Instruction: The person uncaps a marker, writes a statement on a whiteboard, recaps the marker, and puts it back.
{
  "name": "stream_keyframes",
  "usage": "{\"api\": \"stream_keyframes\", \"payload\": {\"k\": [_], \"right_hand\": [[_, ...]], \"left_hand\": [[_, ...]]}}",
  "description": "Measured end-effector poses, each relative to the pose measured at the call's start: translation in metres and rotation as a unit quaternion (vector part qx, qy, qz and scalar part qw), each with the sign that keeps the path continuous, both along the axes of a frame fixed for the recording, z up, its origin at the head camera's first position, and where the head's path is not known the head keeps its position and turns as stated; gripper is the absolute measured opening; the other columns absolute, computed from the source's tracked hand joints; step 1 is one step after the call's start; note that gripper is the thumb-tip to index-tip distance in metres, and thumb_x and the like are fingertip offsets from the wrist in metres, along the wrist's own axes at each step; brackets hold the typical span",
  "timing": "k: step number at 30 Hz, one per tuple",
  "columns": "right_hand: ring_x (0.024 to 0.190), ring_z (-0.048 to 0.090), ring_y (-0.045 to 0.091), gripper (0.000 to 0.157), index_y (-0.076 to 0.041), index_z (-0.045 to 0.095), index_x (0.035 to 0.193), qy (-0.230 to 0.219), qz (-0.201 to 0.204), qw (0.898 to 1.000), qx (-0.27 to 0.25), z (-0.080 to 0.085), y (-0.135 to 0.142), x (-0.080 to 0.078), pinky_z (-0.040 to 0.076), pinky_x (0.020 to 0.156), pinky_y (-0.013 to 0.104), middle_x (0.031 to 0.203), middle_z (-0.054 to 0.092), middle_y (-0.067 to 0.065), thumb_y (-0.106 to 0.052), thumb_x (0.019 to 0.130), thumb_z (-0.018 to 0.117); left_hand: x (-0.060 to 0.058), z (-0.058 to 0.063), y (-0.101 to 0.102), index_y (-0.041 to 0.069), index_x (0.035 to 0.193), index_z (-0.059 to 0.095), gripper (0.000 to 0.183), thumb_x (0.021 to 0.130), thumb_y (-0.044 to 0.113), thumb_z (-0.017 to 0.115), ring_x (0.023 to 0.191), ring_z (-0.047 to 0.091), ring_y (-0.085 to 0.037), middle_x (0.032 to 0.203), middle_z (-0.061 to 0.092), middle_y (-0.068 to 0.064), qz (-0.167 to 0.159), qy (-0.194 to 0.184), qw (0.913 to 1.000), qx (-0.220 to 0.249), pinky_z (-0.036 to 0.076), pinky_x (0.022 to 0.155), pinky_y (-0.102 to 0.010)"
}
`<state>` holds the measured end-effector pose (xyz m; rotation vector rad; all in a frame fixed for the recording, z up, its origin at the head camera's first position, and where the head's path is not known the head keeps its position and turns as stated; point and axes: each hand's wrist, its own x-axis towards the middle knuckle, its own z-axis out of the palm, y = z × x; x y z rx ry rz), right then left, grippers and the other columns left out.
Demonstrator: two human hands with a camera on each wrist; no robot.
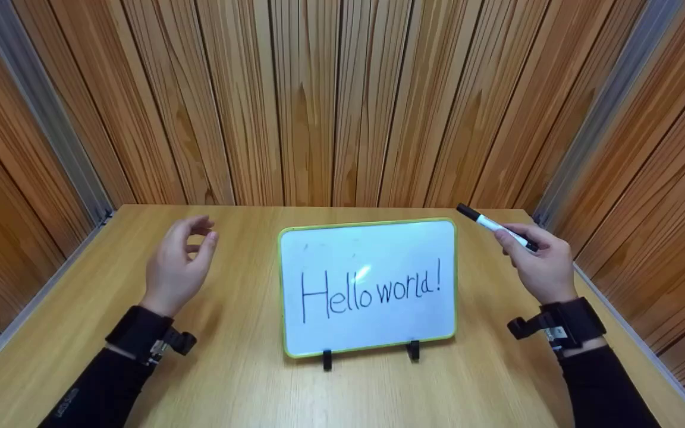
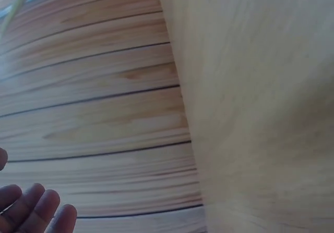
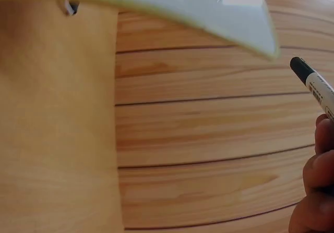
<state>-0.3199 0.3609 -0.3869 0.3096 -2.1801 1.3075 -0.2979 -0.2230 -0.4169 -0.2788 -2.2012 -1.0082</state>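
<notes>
A small whiteboard (image 1: 372, 321) with a yellow-green frame leans on a stand in the middle of the head view. "Hello world!" is written across it in dark ink. My right hand (image 1: 541, 261), to the right of the board, pinches a white marker (image 1: 506, 233) with its black cap (image 1: 467, 211) on, tilted up and to the left. In the right wrist view the capped marker (image 3: 319, 89) shows near the board's corner. On the other side, my left hand (image 1: 179, 261) hovers above the table with its fingers loosely bent and nothing in them.
Two black stand feet (image 1: 327, 360) stick out under the board's lower edge. The wooden table (image 1: 247, 392) reaches back to a wood-plank wall (image 1: 307, 107). Plank side walls with grey metal corner strips (image 1: 51, 113) close in on both sides. Each wrist wears a black camera band (image 1: 140, 333).
</notes>
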Motion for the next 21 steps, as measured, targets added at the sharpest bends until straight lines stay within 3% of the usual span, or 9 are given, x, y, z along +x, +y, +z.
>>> {"api": "stream_keyframes", "payload": {"k": [6,12,21], "right_hand": [[0.071,0.06,0.013,0.03,-0.002,0.082,0.122,-0.044,-0.036,0.998,0.026,-0.017,0.019,-0.011,0.047,0.06,0.022,0.09,0.072,0.008,-0.029,0.109,0.077],[0.074,0.058,0.017,0.047,-0.002,0.08,0.128,-0.113,-0.048,0.991,0.055,-0.034,0.033,-0.018,0.045,0.061,0.025,0.095,0.073,0.008,-0.045,0.11,0.072],[0.085,0.055,0.025,0.064,0.002,0.076,0.135,-0.198,-0.044,0.972,0.117,-0.058,0.045,-0.028,0.043,0.063,0.03,0.107,0.069,0.015,-0.057,0.111,0.065]], "left_hand": [[-0.006,-0.01,-0.017,-0.003,0.142,0.066,0.037,0.116,0.022,0.064,0.118,0.071,-0.032,0.132,0.073,-0.018,0.035,-0.046,0.9983,-0.007,0.057,0.089,-0.03],[-0.011,-0.022,-0.028,-0.005,0.14,0.066,0.038,0.116,0.024,0.062,0.117,0.071,-0.037,0.132,0.071,-0.022,0.044,-0.085,0.9953,-0.014,0.06,0.094,-0.055],[-0.017,-0.034,-0.037,-0.006,0.141,0.064,0.041,0.117,0.027,0.06,0.122,0.066,-0.046,0.133,0.068,-0.027,0.043,-0.143,0.9883,-0.03,0.053,0.103,-0.064]]}}
